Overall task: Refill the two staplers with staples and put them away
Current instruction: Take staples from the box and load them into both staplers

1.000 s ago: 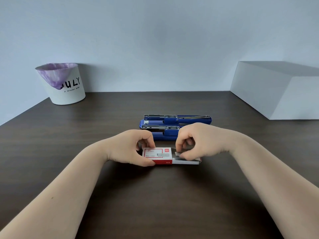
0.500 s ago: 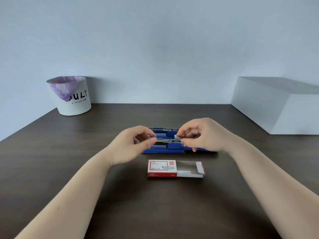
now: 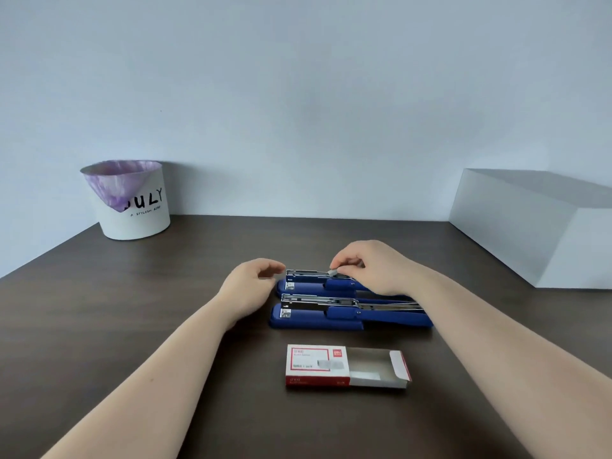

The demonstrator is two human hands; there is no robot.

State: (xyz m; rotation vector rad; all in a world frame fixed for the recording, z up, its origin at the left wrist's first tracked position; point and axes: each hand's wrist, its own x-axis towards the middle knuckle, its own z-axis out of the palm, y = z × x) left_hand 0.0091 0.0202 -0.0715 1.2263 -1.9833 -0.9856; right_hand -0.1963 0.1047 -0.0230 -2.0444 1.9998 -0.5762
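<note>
Loading staples: far stapler, both units open on worktop

Pinching a short silver strip of staples (image 3: 333,272) between thumb and fingertips, the right hand (image 3: 371,268) sits over the metal channel of the far stapler (image 3: 318,283). The strip is at or just above the channel; whether it touches the rail cannot be told. The remaining fingers of that hand are curled in.

The left hand (image 3: 252,286) is half open, fingers loosely curved, holding nothing. It rests just beside the front end of the far stapler, toward the left edge of the worktop (image 3: 132,326); contact with the stapler cannot be confirmed.

Both staplers are blue, lie side by side near the middle of the worktop, and run parallel to its front edge. Each has its top swung open, with the silver magazine rail exposed. The near stapler (image 3: 347,314) lies between the far one and the staple box (image 3: 318,366), untouched by either hand.

The staple box is red and white and lies flat, closer to the front edge than the staplers and apart from them. Its inner tray (image 3: 377,369) is slid out to the right, end flap raised; a small pale block sits in the tray's bottom.

At the back left corner stands a white bin (image 3: 139,213) with a purple liner. A white box (image 3: 530,226) sits against the back right corner.
</note>
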